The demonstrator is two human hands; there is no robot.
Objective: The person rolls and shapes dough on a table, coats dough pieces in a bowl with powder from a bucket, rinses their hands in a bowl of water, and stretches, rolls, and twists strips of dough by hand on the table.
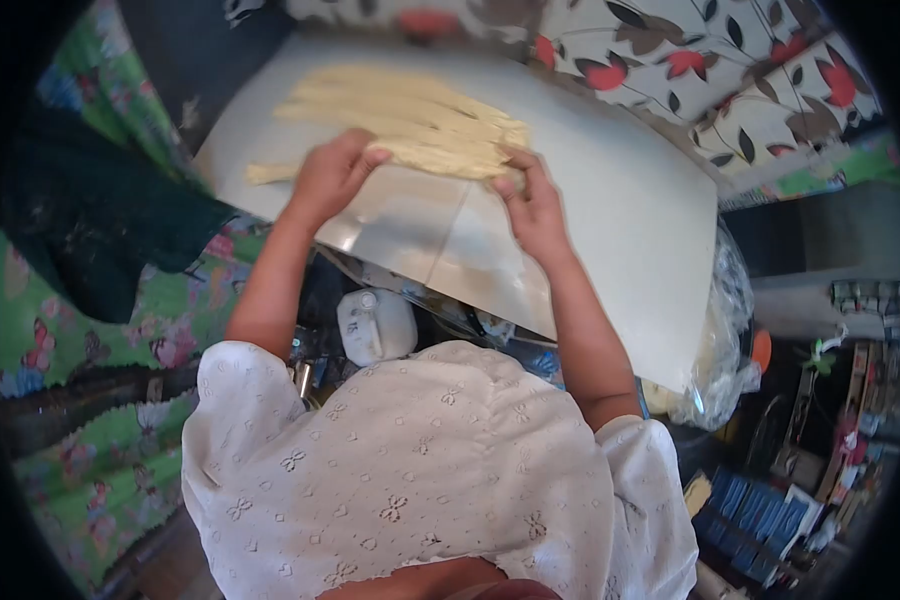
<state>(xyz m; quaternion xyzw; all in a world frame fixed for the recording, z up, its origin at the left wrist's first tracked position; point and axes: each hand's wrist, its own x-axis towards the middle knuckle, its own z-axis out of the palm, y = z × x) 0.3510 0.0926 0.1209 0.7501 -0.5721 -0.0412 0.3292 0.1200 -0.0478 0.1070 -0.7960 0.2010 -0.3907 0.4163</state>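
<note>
Pale yellow dough (400,112) lies on the white tabletop (610,220), in long strips side by side. Along its near edge, my left hand (335,178) has its thumb and fingers closed on the dough. At the right end of the same edge, my right hand (532,205) grips the dough between thumb and curled fingers. One short dough piece (268,173) sticks out to the left, beyond my left hand. Parts of the fingertips are hidden, and the hands are slightly blurred.
A flower-patterned covering (685,65) rises behind the table. Below the near edge stands a white jerrycan (378,327). Clear plastic (722,340) hangs at the table's right corner. Dark green cloth (100,210) hangs on the left, with shelves (855,420) far right.
</note>
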